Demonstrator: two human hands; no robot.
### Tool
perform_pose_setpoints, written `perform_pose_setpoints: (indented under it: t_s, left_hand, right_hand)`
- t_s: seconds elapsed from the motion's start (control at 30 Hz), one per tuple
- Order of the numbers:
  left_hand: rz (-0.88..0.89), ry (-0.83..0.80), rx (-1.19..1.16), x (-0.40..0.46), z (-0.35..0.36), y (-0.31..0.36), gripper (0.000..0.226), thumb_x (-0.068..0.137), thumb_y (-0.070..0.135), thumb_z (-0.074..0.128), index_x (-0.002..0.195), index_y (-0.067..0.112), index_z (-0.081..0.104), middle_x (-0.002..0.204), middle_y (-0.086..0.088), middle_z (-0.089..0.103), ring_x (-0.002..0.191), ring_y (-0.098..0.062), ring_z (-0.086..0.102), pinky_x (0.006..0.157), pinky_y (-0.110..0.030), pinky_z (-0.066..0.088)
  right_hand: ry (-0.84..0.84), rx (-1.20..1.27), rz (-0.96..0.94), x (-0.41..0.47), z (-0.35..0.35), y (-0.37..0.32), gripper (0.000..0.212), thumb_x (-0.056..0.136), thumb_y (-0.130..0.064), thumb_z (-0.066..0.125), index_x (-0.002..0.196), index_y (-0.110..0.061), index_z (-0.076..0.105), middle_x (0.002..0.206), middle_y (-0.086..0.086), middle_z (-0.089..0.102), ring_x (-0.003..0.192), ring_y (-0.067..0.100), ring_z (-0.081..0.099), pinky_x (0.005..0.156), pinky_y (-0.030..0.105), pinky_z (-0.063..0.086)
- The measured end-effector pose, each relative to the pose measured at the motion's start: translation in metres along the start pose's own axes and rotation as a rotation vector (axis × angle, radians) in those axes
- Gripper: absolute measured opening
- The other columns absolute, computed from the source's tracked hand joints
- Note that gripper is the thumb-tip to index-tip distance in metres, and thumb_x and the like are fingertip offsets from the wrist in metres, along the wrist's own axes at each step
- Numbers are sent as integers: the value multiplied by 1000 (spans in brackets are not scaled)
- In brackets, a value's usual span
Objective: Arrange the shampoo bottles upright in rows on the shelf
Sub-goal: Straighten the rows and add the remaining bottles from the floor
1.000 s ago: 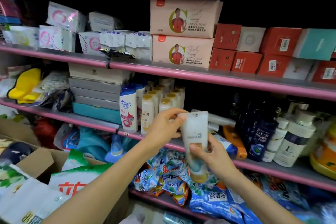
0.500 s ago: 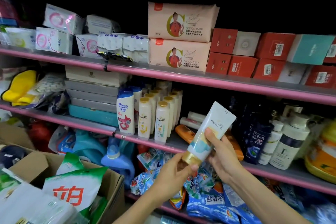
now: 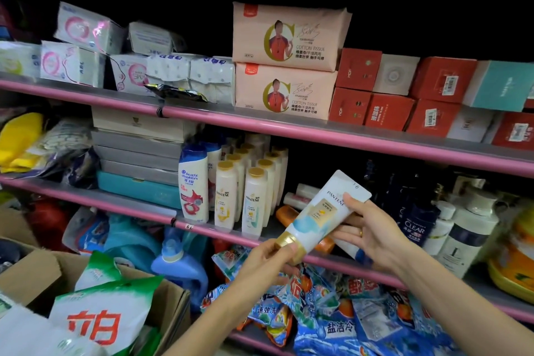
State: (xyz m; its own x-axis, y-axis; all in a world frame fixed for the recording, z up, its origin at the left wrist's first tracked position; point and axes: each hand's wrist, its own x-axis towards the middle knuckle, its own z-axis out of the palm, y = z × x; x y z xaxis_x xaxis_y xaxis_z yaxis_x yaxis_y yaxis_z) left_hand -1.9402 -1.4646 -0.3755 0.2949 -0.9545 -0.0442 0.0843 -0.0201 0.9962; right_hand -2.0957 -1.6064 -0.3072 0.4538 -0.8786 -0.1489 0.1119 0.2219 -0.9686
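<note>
At the far left of the middle shelf (image 3: 115, 199) lie yellow cloths (image 3: 21, 139) and a stack of flat grey boxes (image 3: 138, 150) over a teal box (image 3: 138, 189). Just right of the stack stands a white and blue shampoo bottle (image 3: 193, 182), upright at the shelf's front edge. Beside it two rows of cream bottles with gold caps (image 3: 251, 199) run front to back, all upright, the front pair at the edge.

Below, a cardboard box (image 3: 31, 274) holds green and white bags (image 3: 104, 315), with a blue jug (image 3: 179, 266) on the lower shelf and blue packets (image 3: 332, 324) piled to its right.

The left hand (image 3: 268, 257) comes up from the bottom, its fingertips pinching the gold cap of a white tube (image 3: 320, 220). The tube is held in the air in front of the middle shelf, tilted, with the cap low on the left and the flat end high on the right. The right hand (image 3: 372, 231) grips the tube's upper body, thumb on the front near the flat end and fingers curled behind.

Behind the tube an orange bottle (image 3: 286, 215) lies on its side on the shelf. Further right stand dark blue bottles (image 3: 413, 225) and white bottles with dark bands (image 3: 462, 231), upright. On the shelf above sit white packs, two pink tissue packs (image 3: 286, 63) stacked, and red boxes (image 3: 387, 95).
</note>
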Motion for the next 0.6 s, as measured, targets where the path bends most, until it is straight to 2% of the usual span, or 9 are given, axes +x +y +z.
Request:
perform_pose_setpoints:
  t_s: [0.1,0.17,0.2,0.27,0.3,0.37,0.47,0.53,0.6]
  left_hand:
    - [7,129,79,14,1,1,35,84,54,57,110,30,55,102,11,67,89,-5,67,78,-24,56]
    - [45,311,145,24,-2,0,37,88,53,53,116,29,50,107,15,59,94,-2,60,78,-20,50]
    - [63,418,179,30,-6,0,37,90,49,52,119,27,47,111,13,57,97,-2,57,77,-20,45]
    - [96,588,248,43,-14,-4,41,92,40,53,126,21,41,125,3,52,107,-11,53,87,-26,43]
    - [105,638,289,50,-18,-8,47,93,37,54,131,17,38,132,-1,46,115,-15,49,95,-32,43]
    - [107,692,370,63,-24,-15,60,91,35,57,140,12,30,142,-6,35,128,-21,39,108,-40,36]
    - [101,732,427,81,-29,-27,74,86,31,65,144,11,25,146,-11,27,134,-27,33,112,-43,31]
    - [95,746,450,94,-31,-35,82,81,28,71,145,10,24,148,-13,26,136,-29,31,112,-41,28]
    - [91,752,470,106,-34,-43,88,77,28,75,146,9,23,149,-13,27,137,-28,30,111,-40,28]
  right_hand:
    - [119,0,-80,16,4,-10,17,91,-21,61,106,-13,59,91,20,73,72,32,73,54,32,58]
    - [224,35,-148,32,5,-17,15,91,-18,61,104,-14,57,90,16,71,62,25,72,50,31,57]
    - [274,65,-183,41,5,-20,15,91,-16,61,105,-14,56,88,14,70,58,23,71,47,30,56]
    - [368,140,-248,60,8,-22,21,90,-12,60,110,-16,53,89,10,68,58,21,71,46,29,55]
    - [416,176,-280,71,12,-22,25,90,-10,59,114,-16,54,93,9,68,64,23,72,48,31,56]
    - [499,214,-342,96,20,-17,37,89,-10,60,125,-18,53,108,11,66,85,27,70,63,38,59]
    - [641,62,-420,136,36,-2,45,89,-20,63,131,-16,48,125,13,60,110,30,60,91,49,52]
    - [675,-29,-508,157,48,7,43,90,-23,63,129,-13,49,125,11,60,116,28,57,100,43,46]
    - [664,-83,-637,178,57,13,36,91,-15,61,125,-6,51,116,10,62,110,23,58,95,25,43]
